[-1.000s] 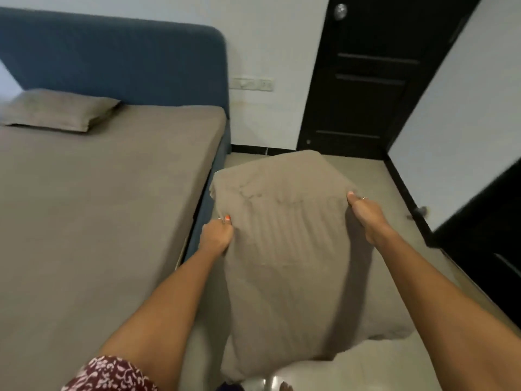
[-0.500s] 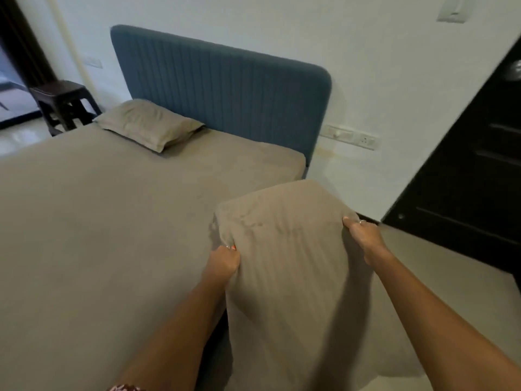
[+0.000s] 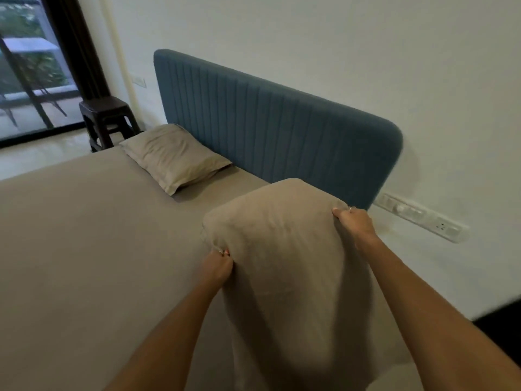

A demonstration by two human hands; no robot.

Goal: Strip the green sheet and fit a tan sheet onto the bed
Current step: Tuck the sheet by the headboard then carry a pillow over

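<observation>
Fingers of the left hand (image 3: 218,268) curl tight around the near-left edge of a tan pillow (image 3: 284,266); the right hand (image 3: 356,224) pinches its far-right corner, holding it above the bed's right side. Tan sheet (image 3: 84,249) covers the bed (image 3: 98,277). Farther off, a second pillow (image 3: 174,156) lies against the blue headboard (image 3: 267,131). No readable writing.

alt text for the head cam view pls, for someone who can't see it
Both hands, left hand and right hand, grip a tan pillow by its sides, holding it up over the near edge of a bed covered in a tan sheet. A second pillow lies by the blue headboard; a dark stool stands beyond.
</observation>
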